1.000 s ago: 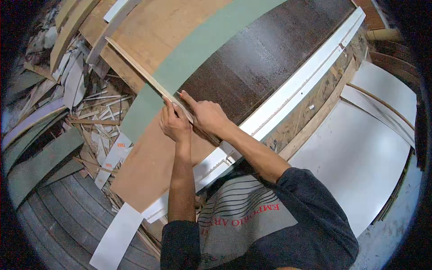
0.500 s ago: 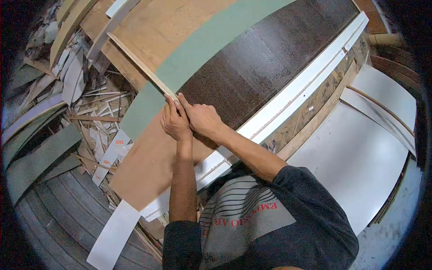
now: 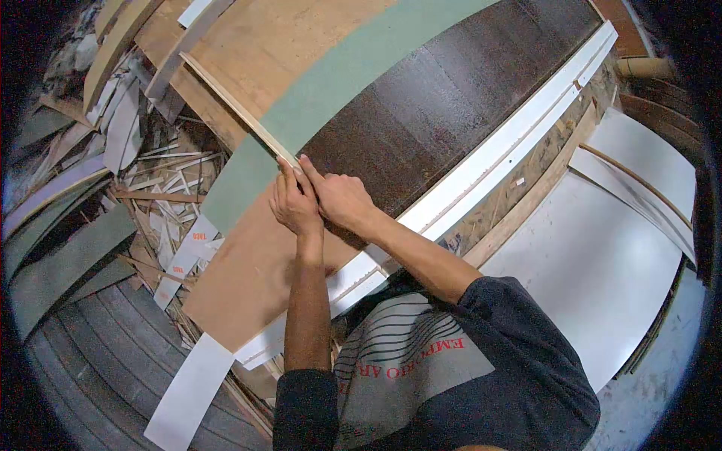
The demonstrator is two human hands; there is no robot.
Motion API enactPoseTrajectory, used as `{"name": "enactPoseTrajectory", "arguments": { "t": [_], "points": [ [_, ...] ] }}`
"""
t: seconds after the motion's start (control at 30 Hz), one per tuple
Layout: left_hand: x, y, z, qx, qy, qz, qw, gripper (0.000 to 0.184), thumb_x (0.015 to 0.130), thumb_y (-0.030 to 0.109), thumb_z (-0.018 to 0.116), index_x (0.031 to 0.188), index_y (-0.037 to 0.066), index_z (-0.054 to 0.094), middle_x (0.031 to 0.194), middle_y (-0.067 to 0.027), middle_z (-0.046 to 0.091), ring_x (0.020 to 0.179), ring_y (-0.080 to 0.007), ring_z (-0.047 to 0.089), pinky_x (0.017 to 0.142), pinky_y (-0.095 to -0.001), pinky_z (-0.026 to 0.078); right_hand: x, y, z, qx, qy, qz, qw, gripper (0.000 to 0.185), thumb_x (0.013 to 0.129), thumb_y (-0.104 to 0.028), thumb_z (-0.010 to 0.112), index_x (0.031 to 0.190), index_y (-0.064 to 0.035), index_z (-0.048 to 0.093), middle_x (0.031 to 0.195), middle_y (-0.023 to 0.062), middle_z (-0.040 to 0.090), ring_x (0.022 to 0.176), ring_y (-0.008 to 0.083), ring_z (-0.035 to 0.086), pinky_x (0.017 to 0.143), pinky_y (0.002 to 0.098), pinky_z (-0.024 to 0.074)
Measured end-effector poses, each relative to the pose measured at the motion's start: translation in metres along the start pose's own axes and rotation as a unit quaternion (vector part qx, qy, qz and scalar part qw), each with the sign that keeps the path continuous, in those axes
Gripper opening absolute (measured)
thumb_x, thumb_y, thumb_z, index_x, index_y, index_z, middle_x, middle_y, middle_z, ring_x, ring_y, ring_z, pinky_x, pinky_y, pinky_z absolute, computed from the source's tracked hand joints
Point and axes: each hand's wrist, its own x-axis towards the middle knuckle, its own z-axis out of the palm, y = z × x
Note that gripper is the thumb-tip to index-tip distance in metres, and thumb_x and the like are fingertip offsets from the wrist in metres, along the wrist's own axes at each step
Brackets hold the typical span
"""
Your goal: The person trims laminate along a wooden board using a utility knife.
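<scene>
the pale wooden strip (image 3: 237, 107) lies ahead of the hands, its long axis slanting away forward-left; its near part runs under the fingers. both hands meet it, neither clearly nearer: the left hand (image 3: 297, 207) has fingers bunched along it, the right hand (image 3: 344, 199) an index finger extended; i cannot tell whether either pinches. right of the right hand spreads a dark panel (image 3: 451, 105).

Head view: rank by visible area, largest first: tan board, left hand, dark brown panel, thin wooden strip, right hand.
1. Dark brown panel
2. Tan board
3. Left hand and right hand: look alike, not ranked
4. Thin wooden strip
</scene>
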Motion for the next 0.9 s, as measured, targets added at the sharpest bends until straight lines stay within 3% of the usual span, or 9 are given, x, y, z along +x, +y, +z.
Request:
{"name": "enactPoseTrajectory", "arguments": {
  "t": [0.2, 0.37, 0.47, 0.7, 0.9],
  "points": [
    [0.0, -0.004, 0.003, 0.0, 0.016, 0.019, 1.0, 0.043, 0.099, 0.026, 0.055, 0.138, 0.008, 0.056, 0.105, -0.0074, 0.068, 0.096, -0.0255, 0.064, 0.077, -0.0398, 0.046, 0.003, -0.002, -0.005, 0.017, -0.033, 0.014, 0.999, 0.065, 0.094, -0.022, 0.052, 0.152, -0.0056, 0.029, 0.081, 0.0231, 0.069, 0.071, 0.0389, 0.07, 0.059, 0.0491, 0.0555],
    [-0.004, -0.005, 0.002, -0.006, -0.027, -0.01, 1.0, 0.045, 0.097, 0.024, 0.059, 0.139, 0.008, 0.056, 0.103, -0.0067, 0.067, 0.097, -0.0251, 0.064, 0.077, -0.0396, 0.046, 0.011, -0.011, -0.011, 0.029, -0.017, 0.006, 0.999, 0.052, 0.098, -0.024, 0.046, 0.142, 0.0014, 0.038, 0.078, 0.0241, 0.069, 0.069, 0.0396, 0.07, 0.057, 0.0504, 0.0551],
    [-0.002, -0.01, 0.01, -0.03, 0.019, 0.035, 0.999, 0.047, 0.096, 0.024, 0.06, 0.139, 0.007, 0.055, 0.101, -0.0062, 0.066, 0.096, -0.0251, 0.064, 0.077, -0.0393, 0.046, 0.014, -0.011, -0.011, 0.015, -0.016, 0.002, 1.0, 0.051, 0.098, -0.024, 0.045, 0.141, 0.0035, 0.038, 0.078, 0.024, 0.069, 0.07, 0.0398, 0.07, 0.057, 0.0504, 0.0556],
    [-0.007, -0.008, 0.002, -0.004, 0.015, 0.011, 1.0, 0.044, 0.097, 0.025, 0.057, 0.137, 0.007, 0.058, 0.101, -0.0063, 0.066, 0.094, -0.0256, 0.064, 0.077, -0.0402, 0.046, 0.003, -0.01, -0.012, 0.029, -0.027, 0.001, 0.999, 0.052, 0.098, -0.023, 0.045, 0.143, 0.0009, 0.038, 0.081, 0.0248, 0.069, 0.07, 0.0405, 0.07, 0.06, 0.0517, 0.0567],
    [-0.005, 0.002, 0.003, 0.0, -0.007, -0.004, 1.0, 0.044, 0.099, 0.026, 0.052, 0.137, 0.006, 0.057, 0.102, -0.0089, 0.067, 0.095, -0.0276, 0.063, 0.079, -0.0418, 0.046, -0.028, 0.004, -0.011, 0.008, -0.045, 0.003, 0.999, 0.063, 0.089, -0.019, 0.055, 0.147, -0.0007, 0.036, 0.081, 0.0262, 0.069, 0.074, 0.0414, 0.07, 0.063, 0.0523, 0.0565]
  ]
}}
